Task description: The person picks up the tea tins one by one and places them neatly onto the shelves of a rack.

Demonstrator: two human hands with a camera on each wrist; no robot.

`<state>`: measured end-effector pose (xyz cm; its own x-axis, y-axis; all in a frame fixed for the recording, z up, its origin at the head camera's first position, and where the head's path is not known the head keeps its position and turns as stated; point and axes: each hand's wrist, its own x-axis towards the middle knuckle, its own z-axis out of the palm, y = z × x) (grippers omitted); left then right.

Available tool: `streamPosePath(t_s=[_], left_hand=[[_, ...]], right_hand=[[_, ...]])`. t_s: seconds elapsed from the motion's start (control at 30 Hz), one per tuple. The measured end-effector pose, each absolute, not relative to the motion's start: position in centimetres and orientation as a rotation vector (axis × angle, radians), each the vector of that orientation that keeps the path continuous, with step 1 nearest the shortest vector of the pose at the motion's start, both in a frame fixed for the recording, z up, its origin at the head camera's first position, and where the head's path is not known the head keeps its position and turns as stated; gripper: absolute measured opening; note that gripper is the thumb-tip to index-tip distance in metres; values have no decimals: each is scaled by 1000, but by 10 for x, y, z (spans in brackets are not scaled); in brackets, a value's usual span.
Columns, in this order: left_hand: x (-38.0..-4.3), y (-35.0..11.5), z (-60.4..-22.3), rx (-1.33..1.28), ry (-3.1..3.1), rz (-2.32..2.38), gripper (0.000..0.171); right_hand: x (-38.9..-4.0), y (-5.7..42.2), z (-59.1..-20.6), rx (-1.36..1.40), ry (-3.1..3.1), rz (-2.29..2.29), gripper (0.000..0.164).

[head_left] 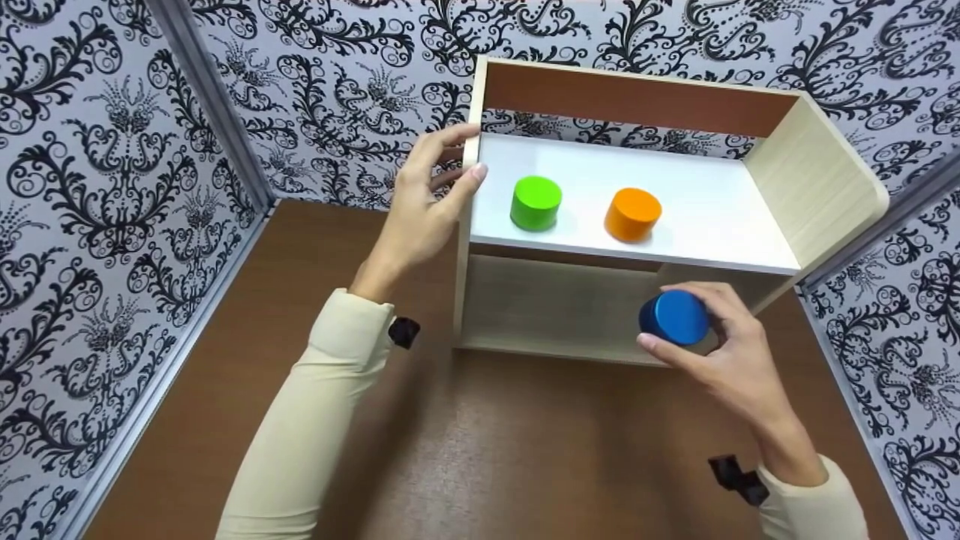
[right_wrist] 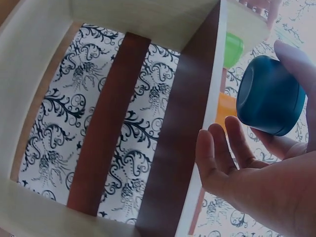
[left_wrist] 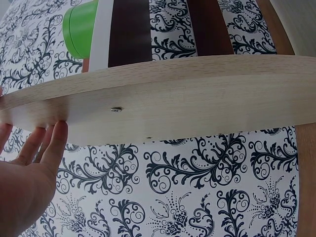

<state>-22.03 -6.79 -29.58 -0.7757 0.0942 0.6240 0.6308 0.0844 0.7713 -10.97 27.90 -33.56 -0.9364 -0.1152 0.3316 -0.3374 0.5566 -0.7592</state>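
Note:
My right hand [head_left: 739,360] holds a blue round container [head_left: 679,317] between thumb and fingers, in front of the shelf unit's [head_left: 832,169] lower opening. In the right wrist view the blue container [right_wrist: 271,96] is tilted, its flat base facing left. My left hand [head_left: 427,199] grips the front edge of the unit's left side panel [head_left: 475,112], thumb at the edge and fingers on the outer face. On the white shelf [head_left: 697,195] stand a green round container [head_left: 535,204], nearer the left hand, and an orange round container [head_left: 633,215] to its right.
Below the white shelf is a lower compartment [head_left: 555,307] with a pale wooden base. The unit stands on a brown wooden surface [head_left: 510,435]. Patterned walls [head_left: 337,97] enclose it at the back and both sides.

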Motion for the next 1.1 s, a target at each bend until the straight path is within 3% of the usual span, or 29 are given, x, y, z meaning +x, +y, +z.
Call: streamPosePath(t_s=[1.1], left_hand=[[-220,-68,-296,-718,-1944,-1735,42]], right_hand=[[-149,307,-282,185,-2572,1171,59]])
